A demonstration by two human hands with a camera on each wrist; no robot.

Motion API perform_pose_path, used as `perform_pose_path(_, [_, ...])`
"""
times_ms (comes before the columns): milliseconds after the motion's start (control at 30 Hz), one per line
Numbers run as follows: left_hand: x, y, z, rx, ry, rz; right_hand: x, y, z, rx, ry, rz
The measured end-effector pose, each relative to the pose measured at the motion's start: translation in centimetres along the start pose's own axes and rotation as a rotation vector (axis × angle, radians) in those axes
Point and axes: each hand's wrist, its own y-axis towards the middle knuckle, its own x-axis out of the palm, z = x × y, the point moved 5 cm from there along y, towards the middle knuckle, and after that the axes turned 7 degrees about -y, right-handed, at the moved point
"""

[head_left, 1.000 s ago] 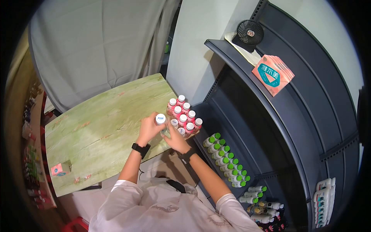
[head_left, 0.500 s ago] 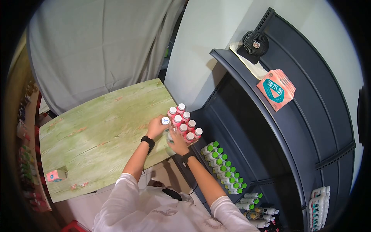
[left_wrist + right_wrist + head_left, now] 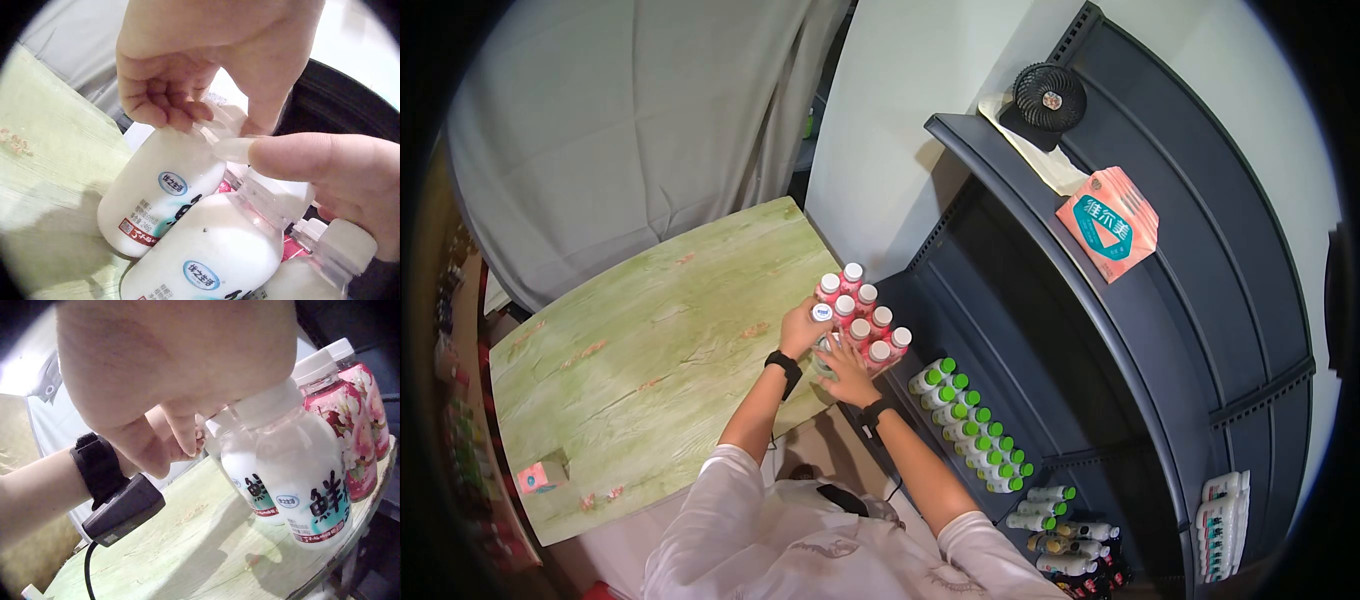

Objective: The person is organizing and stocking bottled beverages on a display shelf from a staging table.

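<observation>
My left hand [image 3: 803,330] grips a white bottle [image 3: 165,181] near its cap, fingers curled on one side and thumb on the other. This bottle is at the left edge of a group of pink bottles [image 3: 859,330] with white caps. My right hand [image 3: 850,375] has its fingers spread over neighbouring white bottles, its straight thumb [image 3: 294,156] reaching across their necks in the left wrist view. A second white bottle [image 3: 206,250] leans against the held one in that view, and another [image 3: 300,281] is beside it. Part of the held bottle's cap is hidden by fingers.
The bottles stand near the right end of the green marbled table [image 3: 650,340]. A small pink box [image 3: 541,477] lies at its left. Beside the table, a dark shelf [image 3: 1040,360] holds rows of green-capped bottles [image 3: 975,430], with a fan [image 3: 1050,98] and pink tissue pack [image 3: 1109,225] higher up.
My left hand has brought the white bottle closer to the pink group. The right hand's fingers have spread out over the white bottles. The head view has shifted a little.
</observation>
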Motion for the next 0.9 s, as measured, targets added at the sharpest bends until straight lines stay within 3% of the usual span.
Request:
perform_pose_path(167, [0.4,-0.2,-1.5,-0.044,-0.021,-0.036,0.3,0.2,0.1,-0.003,-0.018,-0.032])
perform_pose_path(267, [1.0,-0.1,-3.3,-0.085,-0.197,-0.050,0.3,0.3,0.2,-0.021,0.025,-0.007])
perform_pose_path(367, [1.0,-0.3,-3.0,-0.083,-0.171,-0.018,0.6,0.2,0.4,0.010,0.025,-0.081])
perform_pose_path(667, [0.9,-1.1,-1.4,-0.161,-0.274,-0.093,0.5,0.1,0.5,-0.028,0.081,-0.038])
perform_pose_path(767, [0.9,-1.1,-4.1,-0.118,-0.257,-0.051,0.4,0.1,0.4,-0.017,0.098,-0.038])
perform_pose_path(900, [-0.5,-3.6,-3.2,-0.200,-0.249,0.054,0.5,0.1,0.5,-0.027,0.092,-0.025])
